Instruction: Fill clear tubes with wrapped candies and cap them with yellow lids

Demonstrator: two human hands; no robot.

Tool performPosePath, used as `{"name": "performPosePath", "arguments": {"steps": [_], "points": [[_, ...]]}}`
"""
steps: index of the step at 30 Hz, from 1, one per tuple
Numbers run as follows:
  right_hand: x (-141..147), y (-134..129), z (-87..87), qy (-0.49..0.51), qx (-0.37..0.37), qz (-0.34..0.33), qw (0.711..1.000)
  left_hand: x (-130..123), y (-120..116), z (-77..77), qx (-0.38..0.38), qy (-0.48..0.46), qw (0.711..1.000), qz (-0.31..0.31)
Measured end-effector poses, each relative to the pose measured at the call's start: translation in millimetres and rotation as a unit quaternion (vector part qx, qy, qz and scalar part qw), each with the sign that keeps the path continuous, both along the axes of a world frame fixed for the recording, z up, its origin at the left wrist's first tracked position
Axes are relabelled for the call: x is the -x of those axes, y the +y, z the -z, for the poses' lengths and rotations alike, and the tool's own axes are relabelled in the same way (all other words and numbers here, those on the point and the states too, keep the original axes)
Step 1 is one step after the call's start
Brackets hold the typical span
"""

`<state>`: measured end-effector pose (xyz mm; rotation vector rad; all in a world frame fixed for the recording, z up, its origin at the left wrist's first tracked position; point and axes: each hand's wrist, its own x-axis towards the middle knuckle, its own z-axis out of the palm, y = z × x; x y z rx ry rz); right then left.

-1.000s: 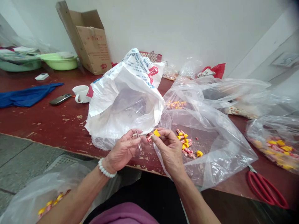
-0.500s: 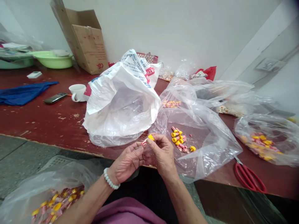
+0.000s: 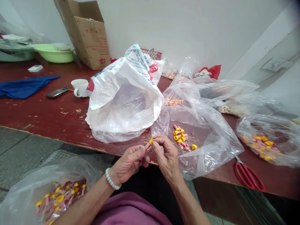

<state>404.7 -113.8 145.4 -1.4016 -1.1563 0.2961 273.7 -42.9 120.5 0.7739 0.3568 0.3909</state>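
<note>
A small red-and-white printed tube [image 3: 147, 146] is pinched in the fingers of my left hand [image 3: 127, 164], which has a beaded bracelet at the wrist. At the tube's upper end, the thumb and fingers of my right hand [image 3: 167, 158] grip a yellow cap [image 3: 151, 141]. Cap and tube are in line and touch; whether the cap is fully seated I cannot tell. To the right, several similar capped tubes [image 3: 180, 136] lie in a loose pile on a clear plastic bag [image 3: 213, 150]. One yellow cap [image 3: 194, 146] sits beside them.
A white sack [image 3: 103, 109] gapes open on the red table [image 3: 47, 115]. Red-handled scissors [image 3: 249, 176] lie at the right front edge, below another bag [image 3: 290, 137] of capped pieces. At lower left, a plastic bag [image 3: 18, 200] holds many more. A cup [image 3: 81, 88] and phone [image 3: 57, 92] lie left.
The yellow cap, tilted against the tube before, now lines up with the tube's end. The tube stands more upright between my fingers. The whole view has shifted slightly.
</note>
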Motion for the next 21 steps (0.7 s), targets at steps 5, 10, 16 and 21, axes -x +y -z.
{"name": "performPosePath", "arguments": {"steps": [5, 10, 16, 21], "points": [[-2, -4, 6.4, -0.202, 0.023, -0.06, 0.977, 1, -1, -5.1, -0.022, 0.027, 0.999, 0.01], [6, -3, 16.5, -0.253, 0.052, -0.007, 0.966, -4, 2, -9.3, -0.031, 0.029, 0.999, 0.034], [3, 2, 8.0, -0.278, 0.075, -0.014, 0.958, -13, 9, -12.3, -0.027, 0.008, 0.996, 0.09], [-27, -1, 1.9, -0.202, 0.096, -0.019, 0.975, -17, 52, -21.7, -0.079, 0.033, 0.996, -0.013]]}}
